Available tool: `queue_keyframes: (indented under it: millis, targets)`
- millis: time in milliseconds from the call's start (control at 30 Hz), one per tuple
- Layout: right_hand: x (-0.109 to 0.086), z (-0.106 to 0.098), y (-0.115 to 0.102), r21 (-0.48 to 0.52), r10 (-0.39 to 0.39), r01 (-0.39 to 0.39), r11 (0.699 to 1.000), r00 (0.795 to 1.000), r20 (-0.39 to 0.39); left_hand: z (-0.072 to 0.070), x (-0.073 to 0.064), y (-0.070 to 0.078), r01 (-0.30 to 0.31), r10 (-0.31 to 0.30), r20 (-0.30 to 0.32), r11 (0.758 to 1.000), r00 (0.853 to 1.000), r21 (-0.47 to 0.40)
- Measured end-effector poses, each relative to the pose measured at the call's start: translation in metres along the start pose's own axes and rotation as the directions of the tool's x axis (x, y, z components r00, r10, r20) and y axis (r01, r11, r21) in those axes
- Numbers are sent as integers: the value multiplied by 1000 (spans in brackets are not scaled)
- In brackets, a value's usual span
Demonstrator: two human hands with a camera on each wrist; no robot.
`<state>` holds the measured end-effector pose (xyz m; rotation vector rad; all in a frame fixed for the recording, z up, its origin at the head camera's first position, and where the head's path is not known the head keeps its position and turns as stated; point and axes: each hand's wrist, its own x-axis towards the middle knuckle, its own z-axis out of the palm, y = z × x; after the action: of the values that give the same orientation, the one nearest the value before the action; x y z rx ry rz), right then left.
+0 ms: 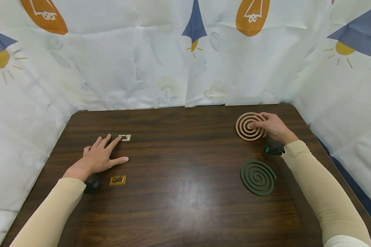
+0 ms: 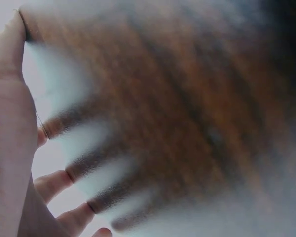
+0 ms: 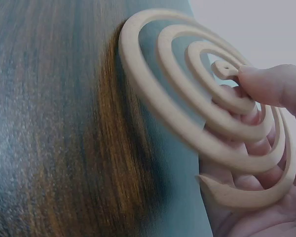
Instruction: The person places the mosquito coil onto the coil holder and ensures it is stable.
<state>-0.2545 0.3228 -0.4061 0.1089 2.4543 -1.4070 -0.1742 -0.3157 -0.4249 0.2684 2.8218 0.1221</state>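
My right hand (image 1: 276, 127) pinches a tan mosquito coil (image 3: 163, 111) near its centre, thumb on top and fingers underneath. In the right wrist view the coil is tilted, one side raised off the table. A green mosquito coil (image 1: 258, 178) lies flat, nearer to me. On the left, my left hand (image 1: 97, 159) is spread palm down on the table, its index fingertip right at a small silver metal coil stand (image 1: 125, 137). A similar gold-coloured stand (image 1: 117, 180) lies just below that hand. The left wrist view shows the fingertips (image 2: 81, 217) against the tabletop, with neither stand visible.
The dark wood-grain table (image 1: 185, 154) has rounded far corners. Behind it and at both sides hang white printed curtains (image 1: 160, 68). A dark wristband with a green part (image 1: 273, 150) sits on the right wrist, a black one (image 1: 92, 187) on the left.
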Motion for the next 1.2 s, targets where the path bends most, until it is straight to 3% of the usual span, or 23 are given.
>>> queue_keyframes:
  millis: [833, 1200]
  targets:
    - [-1, 12, -23, -33, 34, -34, 999, 999, -9, -1, -1, 0, 0, 0, 10, 1000, 1000, -3]
    - [-14, 21, -47, 84, 14, -16, 996, 1000, 22, -2, -2, 2, -2, 2, 16, 1000, 1000, 3]
